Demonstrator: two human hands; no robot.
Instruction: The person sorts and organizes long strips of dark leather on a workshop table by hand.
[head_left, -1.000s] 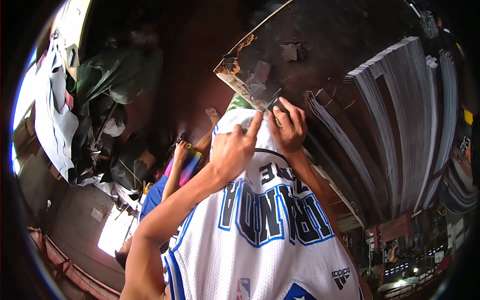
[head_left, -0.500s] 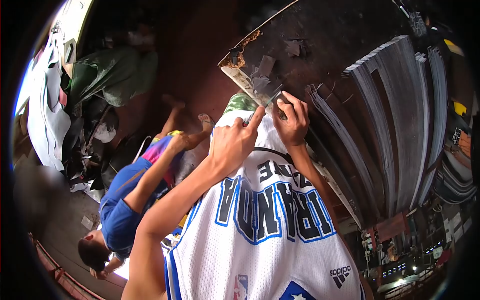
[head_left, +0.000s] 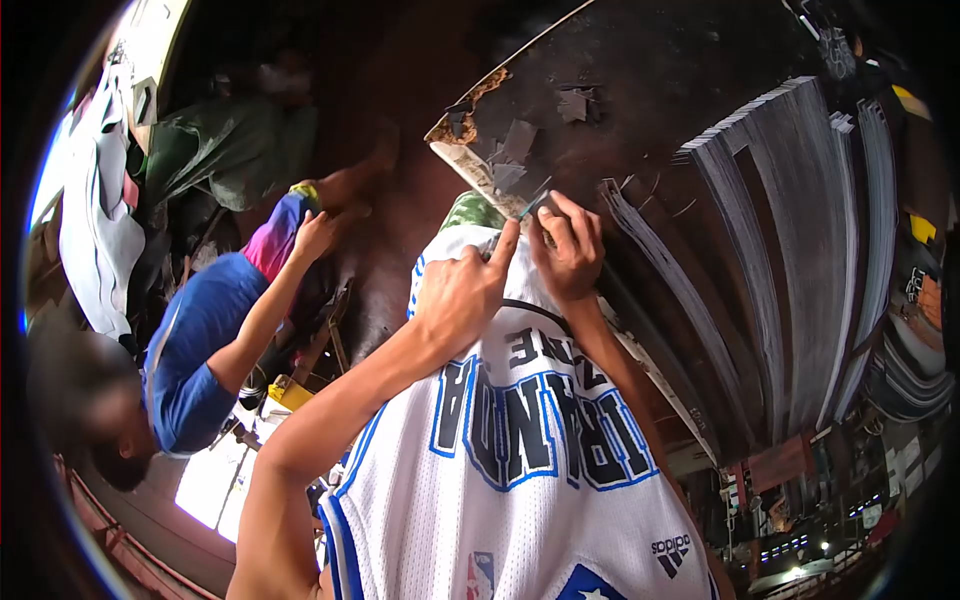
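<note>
Your left hand [head_left: 462, 290] extends its index finger to the thin strip [head_left: 533, 205] at upper centre of the frame, presumably to steady it. Your right hand [head_left: 568, 245] sits bent beside it, near the table edge [head_left: 478, 172], likely for support. You cannot tell whether either grip is open or closed (palms and undersides are hidden). The strip's lower end is obscured.

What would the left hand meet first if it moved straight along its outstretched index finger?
The left hand would probably meet the thin bluish strip just beyond its fingertip, by the table's pale edge. Depth is unclear here.
</note>
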